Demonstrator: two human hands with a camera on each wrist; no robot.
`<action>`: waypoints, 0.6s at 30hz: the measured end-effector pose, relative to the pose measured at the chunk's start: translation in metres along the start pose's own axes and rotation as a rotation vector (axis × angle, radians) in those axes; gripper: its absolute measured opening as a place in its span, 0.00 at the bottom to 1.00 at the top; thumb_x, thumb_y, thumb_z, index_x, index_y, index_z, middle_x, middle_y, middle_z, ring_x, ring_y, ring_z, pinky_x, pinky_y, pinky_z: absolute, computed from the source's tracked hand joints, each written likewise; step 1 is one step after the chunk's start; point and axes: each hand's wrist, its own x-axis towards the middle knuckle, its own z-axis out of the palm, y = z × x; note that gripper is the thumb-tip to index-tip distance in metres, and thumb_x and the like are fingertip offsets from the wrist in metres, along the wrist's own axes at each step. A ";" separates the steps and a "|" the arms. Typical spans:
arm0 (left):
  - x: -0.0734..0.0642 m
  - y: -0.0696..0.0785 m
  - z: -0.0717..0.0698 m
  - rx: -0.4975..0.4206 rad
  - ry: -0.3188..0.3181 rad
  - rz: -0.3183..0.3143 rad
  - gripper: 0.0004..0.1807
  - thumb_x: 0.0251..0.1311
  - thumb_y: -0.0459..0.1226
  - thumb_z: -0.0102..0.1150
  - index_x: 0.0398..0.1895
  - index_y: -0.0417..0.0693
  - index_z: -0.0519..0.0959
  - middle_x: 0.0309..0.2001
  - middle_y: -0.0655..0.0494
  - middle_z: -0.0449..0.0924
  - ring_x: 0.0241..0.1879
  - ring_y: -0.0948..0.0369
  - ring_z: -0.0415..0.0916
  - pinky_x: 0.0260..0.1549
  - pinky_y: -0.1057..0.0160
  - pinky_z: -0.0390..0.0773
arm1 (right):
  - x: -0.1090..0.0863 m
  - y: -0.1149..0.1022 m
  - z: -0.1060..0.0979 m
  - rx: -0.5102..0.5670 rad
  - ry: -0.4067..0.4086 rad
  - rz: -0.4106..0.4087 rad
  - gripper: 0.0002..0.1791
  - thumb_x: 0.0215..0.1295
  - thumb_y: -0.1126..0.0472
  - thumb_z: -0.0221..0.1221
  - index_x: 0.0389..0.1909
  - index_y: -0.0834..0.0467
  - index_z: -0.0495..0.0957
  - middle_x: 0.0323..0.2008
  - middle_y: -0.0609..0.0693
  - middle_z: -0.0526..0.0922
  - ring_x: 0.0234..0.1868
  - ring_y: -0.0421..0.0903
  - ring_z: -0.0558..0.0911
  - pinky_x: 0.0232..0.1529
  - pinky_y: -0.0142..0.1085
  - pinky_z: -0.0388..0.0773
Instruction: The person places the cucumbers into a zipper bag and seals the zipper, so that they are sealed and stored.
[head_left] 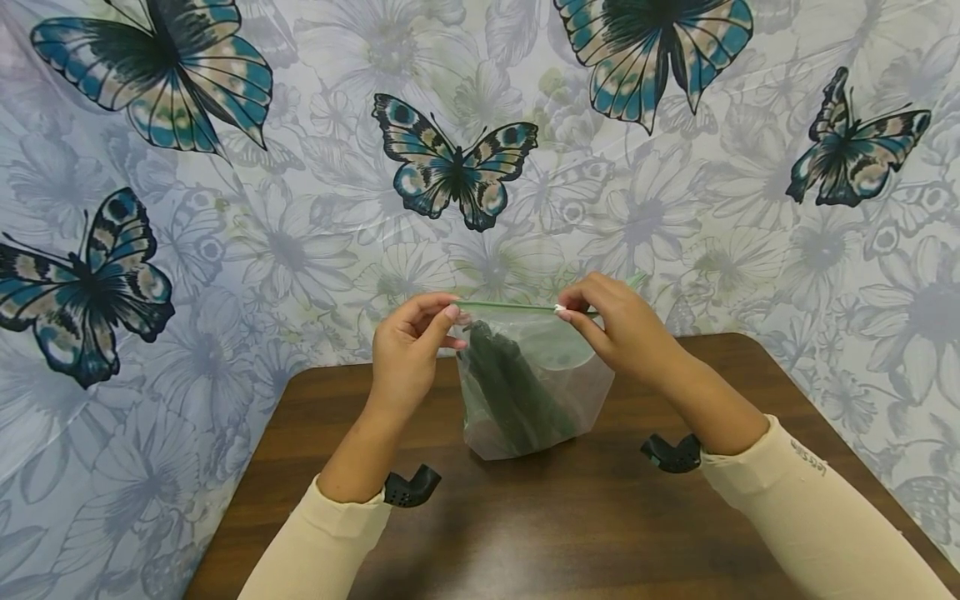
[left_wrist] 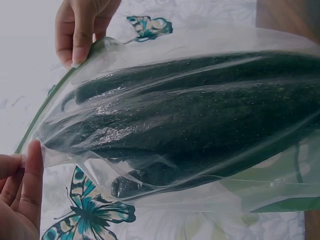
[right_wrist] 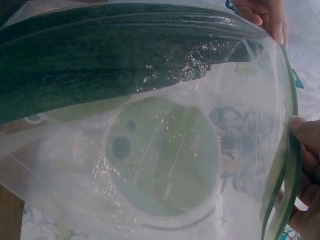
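A clear zip bag (head_left: pixel 592 392) with a green closure strip (head_left: pixel 510 306) stands upright on the table. Inside it lean several dark green cucumbers (left_wrist: pixel 200 110), stems toward the top. My left hand (head_left: pixel 411 342) pinches the strip's left end between thumb and forefinger. At the strip's right part, my right hand (head_left: pixel 611 321) pinches the edge, with a small white piece (head_left: pixel 559 308) showing at the thumb tip. In the right wrist view, the two green edges (right_wrist: pixel 272 200) stand apart beyond that thumb, while between the hands they run together.
The brown wooden table (head_left: pixel 480 533) reaches back to a cloth (head_left: pixel 315 208) printed with butterflies and flowers. A black wrist device (head_left: pixel 412 487) sits at my left cuff, another black device (head_left: pixel 671 454) at my right.
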 end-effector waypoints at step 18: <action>-0.001 -0.003 -0.003 -0.061 0.014 0.014 0.10 0.69 0.30 0.60 0.46 0.30 0.81 0.36 0.57 0.88 0.38 0.63 0.87 0.35 0.61 0.89 | -0.004 0.003 -0.004 -0.041 0.019 -0.031 0.07 0.66 0.67 0.65 0.42 0.61 0.79 0.37 0.51 0.81 0.39 0.45 0.79 0.42 0.41 0.78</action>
